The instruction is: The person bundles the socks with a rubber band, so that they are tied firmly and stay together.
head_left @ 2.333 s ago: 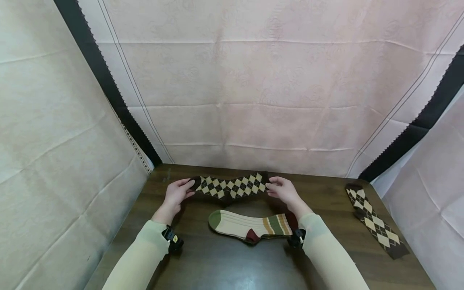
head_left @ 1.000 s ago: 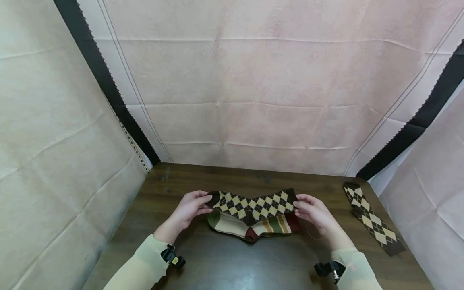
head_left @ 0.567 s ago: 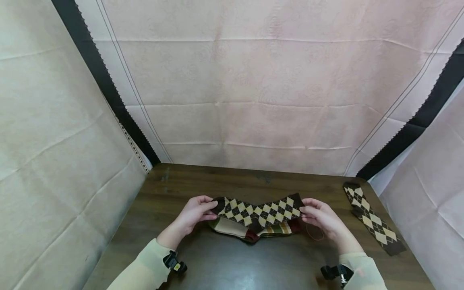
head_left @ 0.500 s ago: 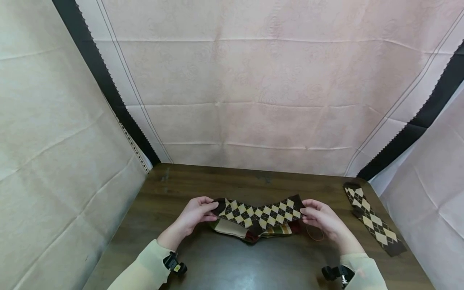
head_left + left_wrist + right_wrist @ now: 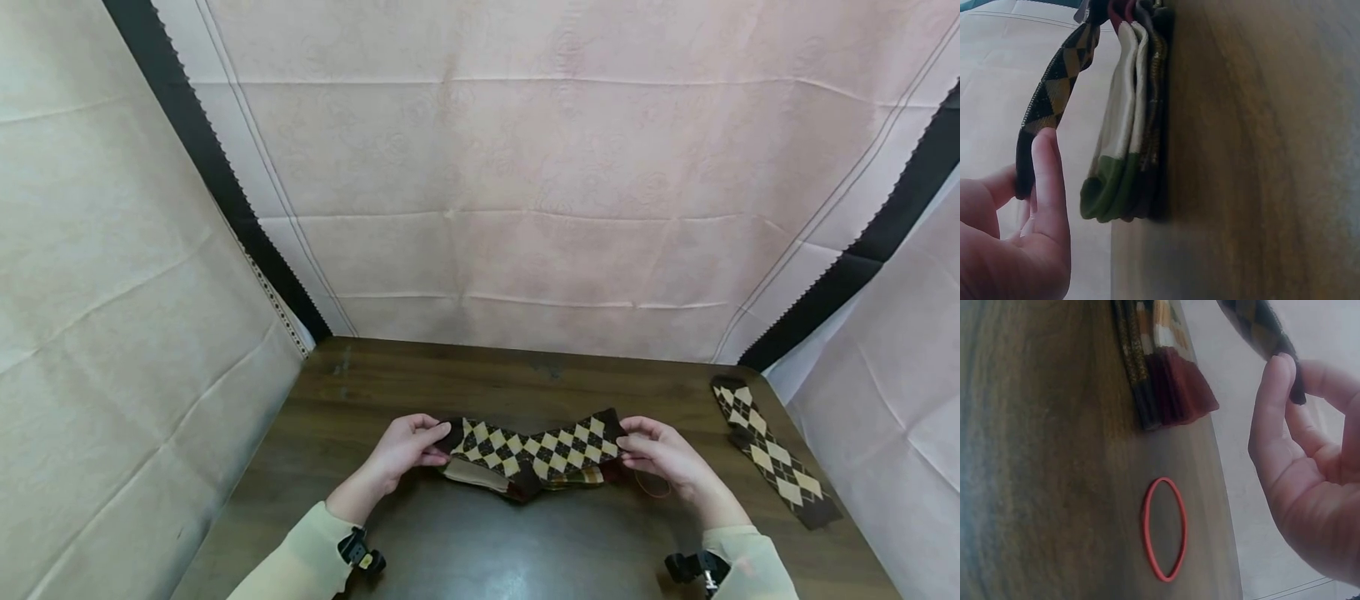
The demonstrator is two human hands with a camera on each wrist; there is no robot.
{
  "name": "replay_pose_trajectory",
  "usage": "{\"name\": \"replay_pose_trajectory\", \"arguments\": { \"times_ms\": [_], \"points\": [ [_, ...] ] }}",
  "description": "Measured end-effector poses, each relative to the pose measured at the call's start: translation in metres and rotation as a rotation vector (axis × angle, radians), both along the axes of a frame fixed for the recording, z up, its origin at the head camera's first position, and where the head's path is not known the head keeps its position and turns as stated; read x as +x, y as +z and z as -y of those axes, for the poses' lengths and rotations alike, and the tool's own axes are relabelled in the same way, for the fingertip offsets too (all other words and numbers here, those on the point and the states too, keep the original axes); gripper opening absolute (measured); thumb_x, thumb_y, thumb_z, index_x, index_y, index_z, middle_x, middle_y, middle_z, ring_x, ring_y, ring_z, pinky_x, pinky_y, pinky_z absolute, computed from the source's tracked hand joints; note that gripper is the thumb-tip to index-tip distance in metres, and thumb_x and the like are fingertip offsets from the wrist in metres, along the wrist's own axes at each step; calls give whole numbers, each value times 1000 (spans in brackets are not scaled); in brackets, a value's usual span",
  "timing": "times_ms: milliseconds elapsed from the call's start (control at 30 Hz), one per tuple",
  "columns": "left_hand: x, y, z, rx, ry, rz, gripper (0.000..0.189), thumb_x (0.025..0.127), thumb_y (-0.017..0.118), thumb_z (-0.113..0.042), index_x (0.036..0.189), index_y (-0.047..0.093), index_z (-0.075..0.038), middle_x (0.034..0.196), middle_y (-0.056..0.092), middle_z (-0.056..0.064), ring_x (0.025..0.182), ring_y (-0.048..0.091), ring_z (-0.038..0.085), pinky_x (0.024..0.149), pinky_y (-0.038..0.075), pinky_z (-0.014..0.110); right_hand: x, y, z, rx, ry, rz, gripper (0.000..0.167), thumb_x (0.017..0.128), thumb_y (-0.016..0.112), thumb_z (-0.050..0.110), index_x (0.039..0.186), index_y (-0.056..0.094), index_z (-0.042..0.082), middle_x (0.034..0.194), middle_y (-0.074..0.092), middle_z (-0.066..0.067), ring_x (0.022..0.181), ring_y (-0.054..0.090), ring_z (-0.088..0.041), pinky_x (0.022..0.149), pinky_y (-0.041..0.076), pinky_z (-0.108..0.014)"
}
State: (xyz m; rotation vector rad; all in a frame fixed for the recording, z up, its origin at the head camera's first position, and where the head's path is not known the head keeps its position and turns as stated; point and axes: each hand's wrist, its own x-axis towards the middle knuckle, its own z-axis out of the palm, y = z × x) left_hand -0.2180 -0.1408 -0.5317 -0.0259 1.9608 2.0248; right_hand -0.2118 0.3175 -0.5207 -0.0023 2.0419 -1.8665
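Note:
Between my two hands a dark argyle sock (image 5: 528,450) with cream diamonds is stretched out sideways. My left hand (image 5: 393,454) pinches its toe end between thumb and fingers, and my right hand (image 5: 663,458) pinches the cuff end. Below it, partly covered in the head view, lies a stack of socks (image 5: 476,475). Seen from the left wrist, this stack (image 5: 1124,119) shows cream socks with green toes over darker ones, and the held sock (image 5: 1054,94) hangs apart above it. The right wrist view shows the stack's dark red cuffs (image 5: 1179,387).
A red rubber band (image 5: 1146,528) lies on the wooden table (image 5: 450,550) by the stack's cuff end. Another argyle sock (image 5: 776,454) lies flat near the table's right edge. Pale fabric walls (image 5: 525,208) rise at the back and sides.
Both hands have brought the argyle sock from behind the stack forward and rightward to over it, covering most of the cream sock. In the last half second it has come slightly nearer to me.

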Motion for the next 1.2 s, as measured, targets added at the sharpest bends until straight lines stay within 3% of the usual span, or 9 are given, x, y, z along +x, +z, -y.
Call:
{"name": "replay_pose_trajectory", "arguments": {
  "times_ms": [433,1033,1200],
  "points": [
    [0,-5,-1,-57,12,-14,30,106,72,-17,117,64,9,100,77,18,72,76,22,70,64,34,0,-8,5,34,50,-37,43,106,65,9,138,48,-15,102,68,-6,89,72,-17,81,62,-30],
    [0,-14,0,-172,29,-40,20,103,73,-10,110,65,7,103,75,19,72,76,27,70,65,38,2,-19,10,182,35,-53,40,102,71,5,133,54,-14,101,71,-15,92,74,-26,82,64,-40],
    [0,-11,-1,-197,23,-22,25,103,74,-17,108,68,6,101,74,18,72,76,27,69,65,37,2,-16,10,243,36,-38,43,101,71,4,135,53,-14,102,70,-16,90,72,-27,82,64,-44]
  ]
}}
